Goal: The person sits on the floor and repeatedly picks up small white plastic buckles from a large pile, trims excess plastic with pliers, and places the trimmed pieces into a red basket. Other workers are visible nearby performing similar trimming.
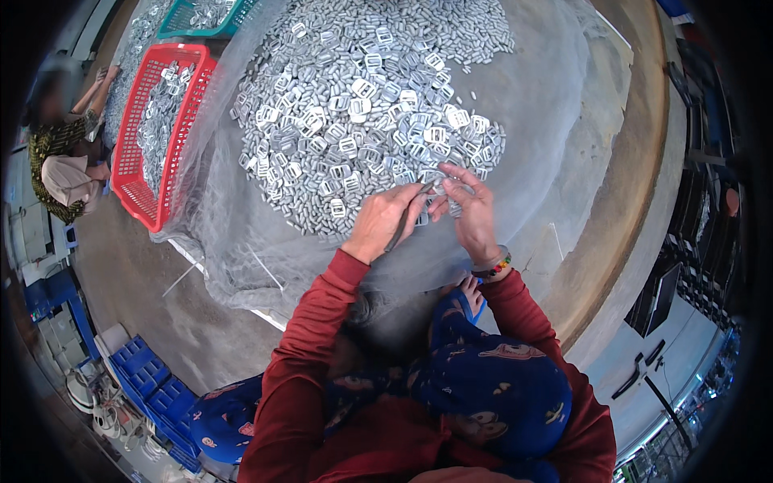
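Over the near edge of a big heap of small silver metal pieces, my two hands meet. My left hand (382,219) is closed around a slim dark hand tool (398,229), whose kind I cannot make out; its tip reaches toward the right fingers. Pinched in my right hand (473,216) is a small silver metal buckle (439,187), partly hidden by the fingertips. The heap mixes flat slotted buckles (360,107) with many short rounded pellets (310,213). Buckles lie mostly on top.
The heap rests on a grey mesh sheet (539,153). At the left stand a red plastic basket (205,68) and a green basket (173,28), both holding metal pieces. Another person (64,161) sits at the far left. Blue crates (153,378) are at lower left.
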The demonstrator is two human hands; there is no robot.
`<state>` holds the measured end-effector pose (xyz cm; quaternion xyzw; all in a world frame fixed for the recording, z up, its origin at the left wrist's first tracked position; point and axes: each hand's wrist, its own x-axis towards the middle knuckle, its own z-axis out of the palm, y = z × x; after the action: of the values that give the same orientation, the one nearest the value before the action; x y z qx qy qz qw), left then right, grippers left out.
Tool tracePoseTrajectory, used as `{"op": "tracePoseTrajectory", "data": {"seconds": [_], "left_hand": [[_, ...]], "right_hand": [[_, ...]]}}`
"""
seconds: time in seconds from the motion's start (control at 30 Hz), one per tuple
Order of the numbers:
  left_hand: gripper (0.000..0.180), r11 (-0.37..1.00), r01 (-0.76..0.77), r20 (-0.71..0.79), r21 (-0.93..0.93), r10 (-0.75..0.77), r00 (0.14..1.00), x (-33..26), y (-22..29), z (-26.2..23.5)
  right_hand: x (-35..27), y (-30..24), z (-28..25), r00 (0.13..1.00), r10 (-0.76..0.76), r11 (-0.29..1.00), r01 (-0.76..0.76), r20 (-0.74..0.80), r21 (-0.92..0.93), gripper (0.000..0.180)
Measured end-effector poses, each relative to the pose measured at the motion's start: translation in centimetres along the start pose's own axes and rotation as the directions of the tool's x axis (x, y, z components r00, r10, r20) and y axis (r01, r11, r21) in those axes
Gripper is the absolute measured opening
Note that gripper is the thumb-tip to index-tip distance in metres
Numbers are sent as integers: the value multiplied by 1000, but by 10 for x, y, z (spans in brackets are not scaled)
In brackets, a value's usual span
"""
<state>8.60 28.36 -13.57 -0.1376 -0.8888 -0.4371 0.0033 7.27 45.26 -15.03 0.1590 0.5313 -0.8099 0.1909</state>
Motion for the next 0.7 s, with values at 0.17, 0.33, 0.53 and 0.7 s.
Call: {"op": "tracePoseTrajectory", "data": {"seconds": [0.17,0.33,0.53,0.7], "left_hand": [[15,977,117,165,179,-148,975,-6,5,-2],[23,960,-19,153,281,-25,988,0,7,-15],[26,975,-101,196,199,61,979,10,-5,-39],[22,994,-86,-5,70,87,996,5,7,-35]], "right_hand": [[8,12,-8,996,8,977,11,88,-213,28],[5,-5,-24,954,260,844,-300,150,444,35],[0,-24,-17,963,226,827,-269,147,493,29],[2,-35,-9,991,97,918,-124,89,376,18]]}}
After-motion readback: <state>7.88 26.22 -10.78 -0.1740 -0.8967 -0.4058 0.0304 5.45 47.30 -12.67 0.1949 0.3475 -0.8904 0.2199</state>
